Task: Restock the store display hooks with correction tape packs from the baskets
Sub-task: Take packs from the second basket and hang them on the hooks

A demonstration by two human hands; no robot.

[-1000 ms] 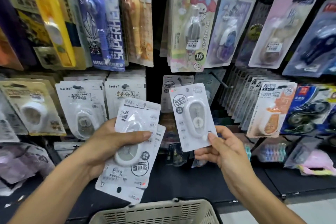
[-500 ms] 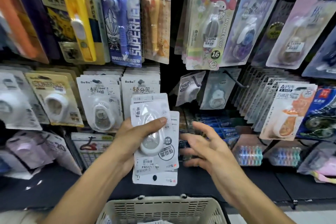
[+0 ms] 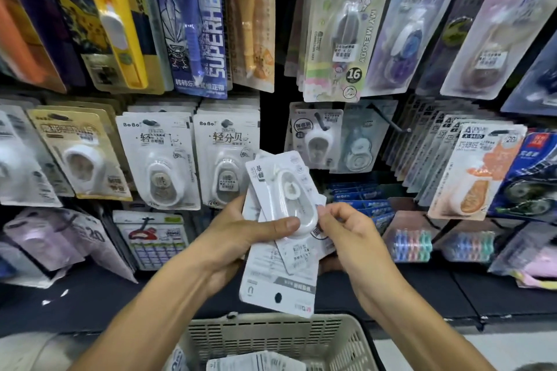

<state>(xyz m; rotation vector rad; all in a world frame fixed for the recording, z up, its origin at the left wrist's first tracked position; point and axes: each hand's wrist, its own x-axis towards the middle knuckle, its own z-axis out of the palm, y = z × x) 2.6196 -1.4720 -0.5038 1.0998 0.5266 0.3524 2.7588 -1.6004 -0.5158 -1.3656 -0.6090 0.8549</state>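
Left hand (image 3: pixel 241 235) has a fan of white correction tape packs (image 3: pixel 280 238) clamped in front of the display — thumb laid across the top pack's blister, fingers behind the stack. Right hand (image 3: pixel 352 235) is right up against the fan's right edge, fingertips curled and pinching at the top pack, by the look of it peeling one off. The packs sit upside down in the grip, hang holes at the bottom, so whichever comes away will need flipping before it goes on a peg.

Where does it go? My guess is the hook (image 3: pixel 321 125) straight above the hands: one matching white pack (image 3: pixel 316 138) hangs there, and the row looks thin beside the fat stacks on the pegs to its left and right. Plenty of room on it.

Down below, the basket (image 3: pixel 271 337) shows more white packs (image 3: pixel 256 363) lying inside — the full count is cut off by the frame edge.

So, progress: early to middling, I'd say. At least one pack is up on the target hook, several wait in the left hand, more wait in the basket.
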